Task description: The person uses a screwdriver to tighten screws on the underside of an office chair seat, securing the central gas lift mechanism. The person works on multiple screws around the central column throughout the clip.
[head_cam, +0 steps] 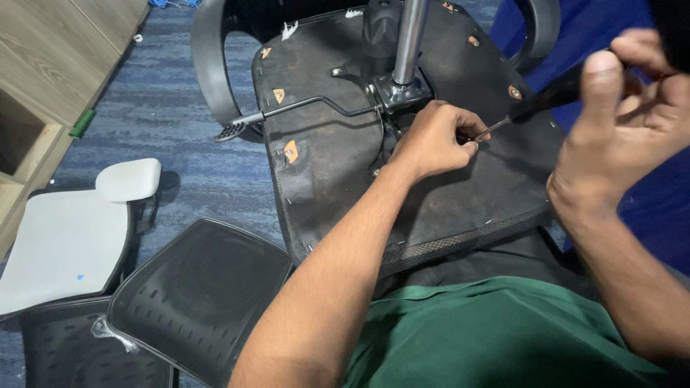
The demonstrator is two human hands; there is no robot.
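Two bare hands work on the underside of an upturned office chair seat, which rests tilted against the person's lap above a green garment. The left hand is closed into a loose fist just beside the metal mechanism plate, fingertips pinched at the steel tip of a screwdriver; whether a screw lies between them cannot be told. The right hand is curled tightly around the screwdriver's black handle, thumb raised. Judged from the layout, the work stands at a middle stage: the mechanism plate, the chrome gas-lift column and the bent wire lever with its ribbed black paddle are mounted on the seat, while a black mesh backrest and a pale grey moulded panel lie apart on the floor, unattached. The seat's base is covered in thin black fabric, stapled along the edge, with several small tears exposing tan wood beneath. Curved black plastic armrests flank the seat. The floor is blue, streaked carpet; a light wooden cabinet stands at the left, with a small green object at its foot.
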